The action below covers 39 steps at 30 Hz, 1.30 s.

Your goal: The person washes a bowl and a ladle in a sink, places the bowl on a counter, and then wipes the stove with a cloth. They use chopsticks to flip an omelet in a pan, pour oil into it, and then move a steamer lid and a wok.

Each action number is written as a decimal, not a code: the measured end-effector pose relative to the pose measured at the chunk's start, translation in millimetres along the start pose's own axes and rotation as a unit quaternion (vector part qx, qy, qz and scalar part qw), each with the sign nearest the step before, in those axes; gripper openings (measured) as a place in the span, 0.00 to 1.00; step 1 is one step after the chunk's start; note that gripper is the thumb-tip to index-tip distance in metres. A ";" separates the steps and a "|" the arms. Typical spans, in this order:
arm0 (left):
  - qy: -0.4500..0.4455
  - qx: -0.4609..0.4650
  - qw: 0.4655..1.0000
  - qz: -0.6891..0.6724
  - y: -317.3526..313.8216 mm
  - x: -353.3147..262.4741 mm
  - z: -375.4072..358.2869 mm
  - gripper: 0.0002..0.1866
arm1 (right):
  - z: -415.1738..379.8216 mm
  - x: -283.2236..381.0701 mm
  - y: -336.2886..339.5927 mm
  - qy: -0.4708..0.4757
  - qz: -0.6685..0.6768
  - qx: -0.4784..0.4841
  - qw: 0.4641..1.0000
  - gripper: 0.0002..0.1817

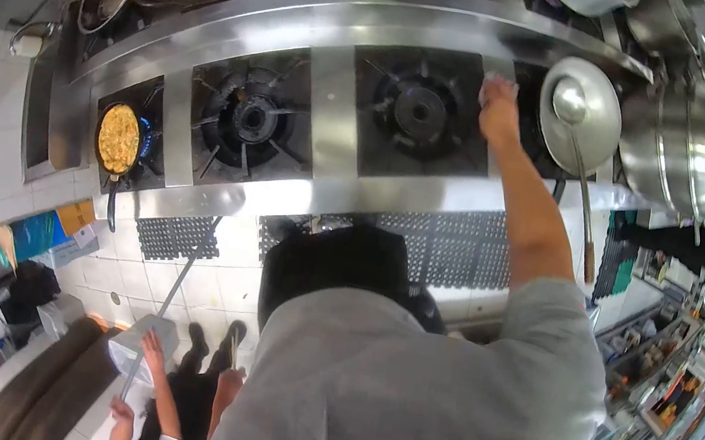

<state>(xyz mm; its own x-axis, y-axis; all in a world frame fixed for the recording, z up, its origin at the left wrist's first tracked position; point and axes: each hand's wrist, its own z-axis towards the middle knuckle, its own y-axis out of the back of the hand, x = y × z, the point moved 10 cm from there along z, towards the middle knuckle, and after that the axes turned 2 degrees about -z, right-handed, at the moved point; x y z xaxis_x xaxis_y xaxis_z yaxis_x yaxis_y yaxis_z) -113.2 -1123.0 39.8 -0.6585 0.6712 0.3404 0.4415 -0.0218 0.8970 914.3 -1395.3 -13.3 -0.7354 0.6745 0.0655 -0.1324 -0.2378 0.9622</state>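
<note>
Head view: your right hand (500, 112) has its fingers curled round a pale wad (488, 88), probably cloth, over the steel strip between the burner (420, 112) and wok (605, 104). Exact pinch: can't tell. Should handle light, soft, limp, maybe greasy; grip the bunched middle. Left hand's out of view.

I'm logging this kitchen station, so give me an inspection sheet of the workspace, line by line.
Surface: steel stove with several burners.
Job's things: pale cloth near a round metal pan.
Clutter: ladle in that pan, handle past the front edge.
Hands: right hand grips the cloth; left hand probably beside the grey shirt, grip unclear.
Cables: nothing seen.
Surroundings: food in a skillet over blue flame; co-worker's hands on a pole.
</note>
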 end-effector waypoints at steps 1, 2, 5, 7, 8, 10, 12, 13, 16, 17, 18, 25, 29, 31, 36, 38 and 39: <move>0.013 0.030 0.997 -0.073 -13.4 -6.5 14.2 0.28 | 41.3 -4.4 -9.7 -0.048 0.008 0.054 0.997 0.22; 0.028 0.034 0.996 -0.072 -21.7 -9.4 24.5 0.28 | 75.9 -1.3 -13.1 -0.096 0.017 0.111 0.989 0.21; -0.052 0.094 0.981 0.163 -37.7 -9.7 -1.5 0.27 | 131.2 33.2 -50.4 -0.198 -0.116 0.245 0.942 0.22; -0.108 0.126 0.911 0.377 -48.8 20.0 -21.2 0.27 | 149.4 127.9 -43.7 -0.181 -0.097 0.245 0.947 0.21; -0.033 -0.060 0.978 0.196 -2.4 33.1 -29.2 0.20 | 155.4 180.4 -36.8 -0.179 -0.090 0.246 0.948 0.20; -0.007 -0.086 0.973 0.213 -5.4 80.5 -72.6 0.15 | 157.4 302.7 -31.0 -0.094 -0.093 0.300 0.945 0.21; 0.018 -0.148 0.958 0.244 -19.9 107.0 -119.6 0.09 | 157.3 425.5 -33.3 -0.043 -0.029 0.299 0.953 0.19; -0.045 -0.027 0.997 0.062 -77.3 7.8 -139.7 0.10 | 162.7 489.6 -57.6 0.055 -0.036 0.217 0.974 0.17; 0.086 0.303 0.855 -0.411 -155.7 -199.6 -177.1 0.11 | 170.6 648.6 -63.4 0.097 0.059 0.168 0.979 0.20; 0.153 0.339 0.831 -0.415 -160.6 -161.6 -171.6 0.11 | 166.8 686.6 -79.5 0.117 0.105 0.180 0.971 0.18; 0.207 0.373 0.801 -0.419 -159.5 -134.7 -161.2 0.13 | 156.1 726.8 -61.3 0.227 0.095 0.194 0.950 0.17; 0.411 0.372 0.583 -0.594 -233.8 -13.6 -166.8 0.24 | -44.9 768.1 -13.9 0.306 0.325 0.094 0.890 0.18; 0.486 0.329 0.501 -0.635 -216.9 24.2 -108.7 0.20 | -110.9 774.7 11.3 0.394 0.395 0.200 0.806 0.13; 0.375 0.255 0.610 -0.650 -257.0 35.5 -83.7 0.17 | -53.4 772.1 -1.1 0.209 0.500 0.382 0.748 0.09; 0.472 0.292 0.516 -0.653 -200.8 43.9 -57.6 0.18 | 98.5 760.7 -18.8 0.246 0.316 0.175 0.900 0.26; 0.471 0.290 0.533 -0.641 -201.6 45.8 -60.2 0.19 | 93.0 776.9 -27.5 0.282 0.217 0.213 0.910 0.26; 0.459 0.292 0.543 -0.640 -200.5 45.2 -60.7 0.19 | 81.3 778.9 -33.4 0.285 0.224 0.220 0.906 0.26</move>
<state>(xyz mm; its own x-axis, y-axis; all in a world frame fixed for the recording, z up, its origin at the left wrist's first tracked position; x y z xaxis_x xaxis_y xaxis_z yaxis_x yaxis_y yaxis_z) -268.5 -1133.3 -107.5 -0.5628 -0.7971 -0.2188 -0.7933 0.4464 0.4140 400.0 -805.2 27.1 -0.8904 0.0795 0.4482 0.4487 -0.0124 0.8936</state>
